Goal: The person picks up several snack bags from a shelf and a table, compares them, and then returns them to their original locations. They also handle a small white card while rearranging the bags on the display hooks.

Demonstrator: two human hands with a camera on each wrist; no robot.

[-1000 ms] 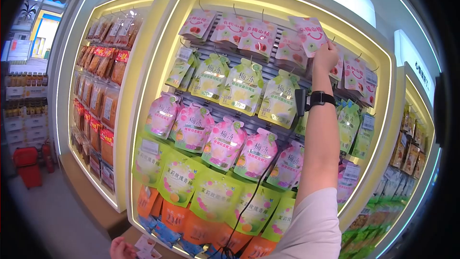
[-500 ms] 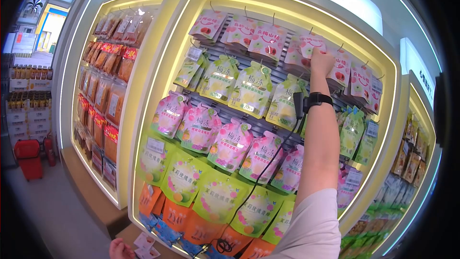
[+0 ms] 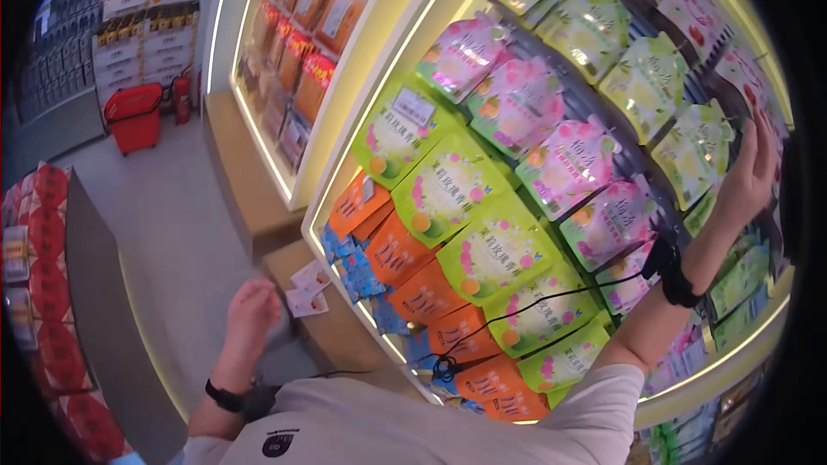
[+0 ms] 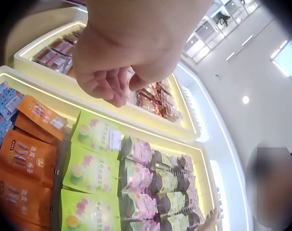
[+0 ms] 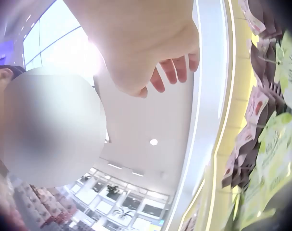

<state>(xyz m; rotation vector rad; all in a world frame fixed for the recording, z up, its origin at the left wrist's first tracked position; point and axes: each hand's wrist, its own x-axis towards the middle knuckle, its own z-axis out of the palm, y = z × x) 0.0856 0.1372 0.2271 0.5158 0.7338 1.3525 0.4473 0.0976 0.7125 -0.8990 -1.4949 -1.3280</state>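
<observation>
My right hand is beside the upper rows of hanging snack pouches, fingers extended and apart, holding nothing. In the head view it overlaps the pink-and-white packets of the top row. A yellow-green pouch hangs just left of it. The right wrist view shows the same hand's spread fingertips with nothing between them. My left hand hangs low, its fingers loosely curled and empty. Two small pink-and-white packets lie on the brown ledge right of it.
Pink pouches, green bags and orange bags hang in rows below. A black cable crosses them. A red basket stands on the floor, and red packages line a display at left. Another person appears in the left wrist view.
The head view has swung down and left. Earlier my right hand held a pink-and-white packet at the top row; now it has let go. More of my left arm shows.
</observation>
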